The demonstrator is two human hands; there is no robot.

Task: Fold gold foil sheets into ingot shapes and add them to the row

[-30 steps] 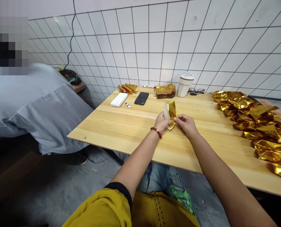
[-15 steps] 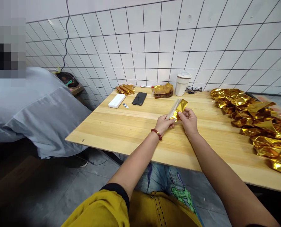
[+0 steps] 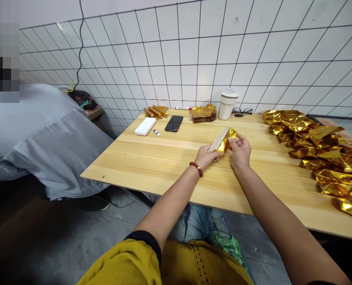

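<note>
A strip of shiny gold foil (image 3: 224, 145) with a pale, flat strip along its left side is held above the wooden table (image 3: 164, 166). My left hand (image 3: 206, 156), with a red bead bracelet at the wrist, pinches its lower end. My right hand (image 3: 240, 150) has thumb and fingers closed on the foil's right edge near the top. At the right of the table lies a long row of crumpled gold foil pieces (image 3: 327, 154). A stack of gold foil (image 3: 204, 113) and a smaller bunch of foil strips (image 3: 156, 111) rest near the wall.
A white cup (image 3: 228, 105) and glasses (image 3: 242, 111) stand by the tiled wall. A black phone (image 3: 174, 123), a white power bank (image 3: 145, 126), a small blue-and-white item (image 3: 156, 132) and a marker (image 3: 183, 108) lie at the back left. A person in grey (image 3: 45, 134) is at far left.
My right hand has shifted slightly right and down, and the foil's upper part is now more bent and creased. The view has moved a little.
</note>
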